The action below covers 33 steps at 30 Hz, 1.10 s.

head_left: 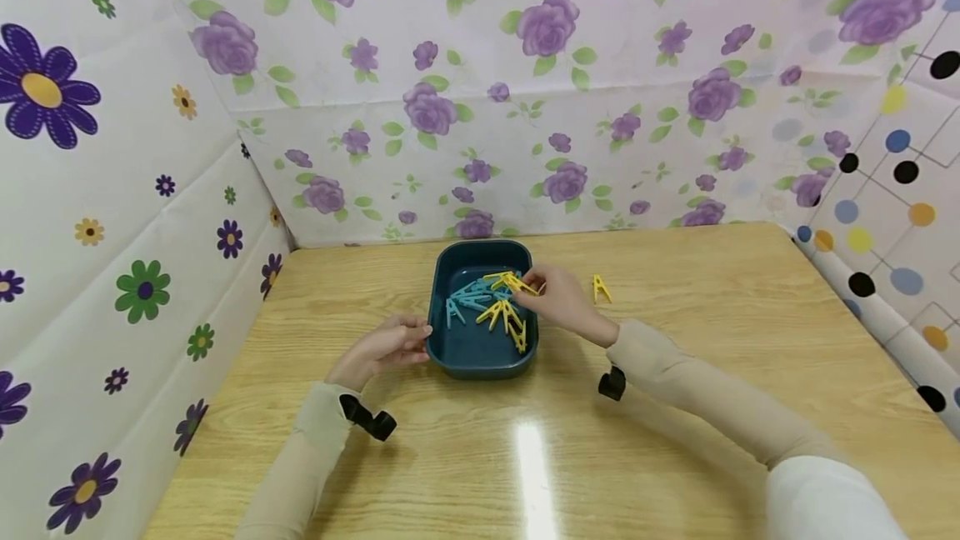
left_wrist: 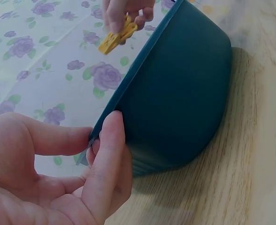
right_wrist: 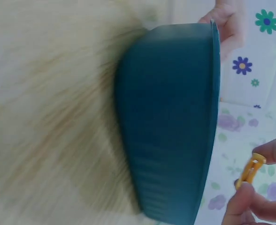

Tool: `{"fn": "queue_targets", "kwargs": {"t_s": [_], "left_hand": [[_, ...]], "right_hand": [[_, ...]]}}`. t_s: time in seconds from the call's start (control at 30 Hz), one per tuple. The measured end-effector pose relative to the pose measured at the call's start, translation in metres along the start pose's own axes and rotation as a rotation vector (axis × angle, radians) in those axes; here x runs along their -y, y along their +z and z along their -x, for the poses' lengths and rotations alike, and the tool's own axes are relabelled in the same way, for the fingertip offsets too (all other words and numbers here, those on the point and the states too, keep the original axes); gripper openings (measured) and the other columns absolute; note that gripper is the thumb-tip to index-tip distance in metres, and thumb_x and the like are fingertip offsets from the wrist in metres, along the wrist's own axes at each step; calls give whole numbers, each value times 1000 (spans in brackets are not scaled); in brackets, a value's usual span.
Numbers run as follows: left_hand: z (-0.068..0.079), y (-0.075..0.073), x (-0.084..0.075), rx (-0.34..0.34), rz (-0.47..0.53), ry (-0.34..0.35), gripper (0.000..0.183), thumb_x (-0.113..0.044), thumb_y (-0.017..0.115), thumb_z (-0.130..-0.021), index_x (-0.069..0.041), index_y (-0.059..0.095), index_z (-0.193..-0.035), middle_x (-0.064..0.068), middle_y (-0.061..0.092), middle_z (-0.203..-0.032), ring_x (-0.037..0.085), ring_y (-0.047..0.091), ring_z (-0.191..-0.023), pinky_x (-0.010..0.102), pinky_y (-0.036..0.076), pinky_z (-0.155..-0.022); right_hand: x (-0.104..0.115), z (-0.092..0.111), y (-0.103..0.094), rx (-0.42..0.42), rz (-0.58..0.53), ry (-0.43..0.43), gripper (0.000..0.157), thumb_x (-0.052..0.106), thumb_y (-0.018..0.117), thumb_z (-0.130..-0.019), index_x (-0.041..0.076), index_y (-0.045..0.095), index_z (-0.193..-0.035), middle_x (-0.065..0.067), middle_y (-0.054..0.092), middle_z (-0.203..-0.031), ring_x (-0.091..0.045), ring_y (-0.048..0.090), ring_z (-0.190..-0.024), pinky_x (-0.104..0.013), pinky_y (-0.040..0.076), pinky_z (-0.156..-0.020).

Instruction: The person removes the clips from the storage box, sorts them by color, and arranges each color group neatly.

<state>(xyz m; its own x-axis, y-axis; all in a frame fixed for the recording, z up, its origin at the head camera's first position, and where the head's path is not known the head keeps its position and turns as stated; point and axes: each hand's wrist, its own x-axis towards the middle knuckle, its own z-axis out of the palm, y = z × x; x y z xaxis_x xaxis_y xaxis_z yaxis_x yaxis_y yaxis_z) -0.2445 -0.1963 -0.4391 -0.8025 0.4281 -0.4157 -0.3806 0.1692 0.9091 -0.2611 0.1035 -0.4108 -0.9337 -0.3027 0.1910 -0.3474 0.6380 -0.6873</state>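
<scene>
A dark teal plastic tub (head_left: 480, 361) stands on the table with several blue clothespins (head_left: 468, 297) and yellow clothespins (head_left: 498, 313) inside. On its left side, my left hand (head_left: 384, 347) pinches the rim between thumb and fingers, as the left wrist view shows close up. My right hand (head_left: 562, 298) is above the tub's right edge and pinches a yellow clothespin (right_wrist: 251, 169) between thumb and fingertips. The same clothespin (left_wrist: 117, 37) appears above the rim in the left wrist view. To the right of the tub, another yellow clothespin (head_left: 600, 288) lies on the wood.
The wooden table (head_left: 675, 423) runs back to a wall of flowered cloth (head_left: 495, 140). More patterned cloth (head_left: 150, 215) borders the left side, and dotted cloth (head_left: 892, 240) the right. Each wrist carries a black strap mount (head_left: 367, 417).
</scene>
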Motion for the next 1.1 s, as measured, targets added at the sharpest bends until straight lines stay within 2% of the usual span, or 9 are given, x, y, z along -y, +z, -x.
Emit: {"fn": "queue_targets", "kwargs": {"t_s": [0.13, 0.3, 0.6, 0.8, 1.1], "left_hand": [[1, 0, -1, 10, 5, 6, 12, -12, 46, -96, -4, 50, -87, 2, 56, -75, 9, 56, -68, 22, 54, -67], [1, -1, -4, 12, 11, -1, 11, -14, 46, -96, -4, 49, -91, 3, 56, -78, 9, 57, -69, 21, 54, -67], [2, 0, -1, 15, 16, 2, 12, -14, 49, -95, -3, 51, -96, 2, 58, -79, 9, 57, -71, 22, 54, -69], [4, -1, 0, 15, 13, -1, 11, -15, 49, -94, -4, 51, -93, 2, 57, -80, 9, 58, -72, 23, 54, -71], [3, 1, -2, 13, 14, -12, 16, -14, 48, -95, 1, 50, -101, 2, 58, -81, 9, 58, -71, 21, 54, -68]], "right_hand": [[-15, 7, -6, -85, -5, -12, 21, 27, 67, -82, 10, 63, -93, -6, 63, -87, -16, 55, -72, -27, 46, -62], [-34, 9, -13, -121, -14, 39, 18, 24, 66, -81, 10, 63, -92, -7, 63, -86, -18, 54, -72, -26, 45, -61], [-74, 19, -27, -92, 16, 148, 21, 26, 63, -84, 9, 62, -96, -10, 61, -89, -19, 53, -71, -26, 44, -58], [-95, 25, -39, -61, 49, 249, 28, 29, 62, -84, 6, 59, -99, -12, 59, -92, -20, 53, -73, -26, 43, -59], [-115, 29, -56, -5, 47, 385, 30, 29, 63, -85, 1, 59, -96, -15, 61, -88, -19, 59, -61, -27, 49, -51]]}}
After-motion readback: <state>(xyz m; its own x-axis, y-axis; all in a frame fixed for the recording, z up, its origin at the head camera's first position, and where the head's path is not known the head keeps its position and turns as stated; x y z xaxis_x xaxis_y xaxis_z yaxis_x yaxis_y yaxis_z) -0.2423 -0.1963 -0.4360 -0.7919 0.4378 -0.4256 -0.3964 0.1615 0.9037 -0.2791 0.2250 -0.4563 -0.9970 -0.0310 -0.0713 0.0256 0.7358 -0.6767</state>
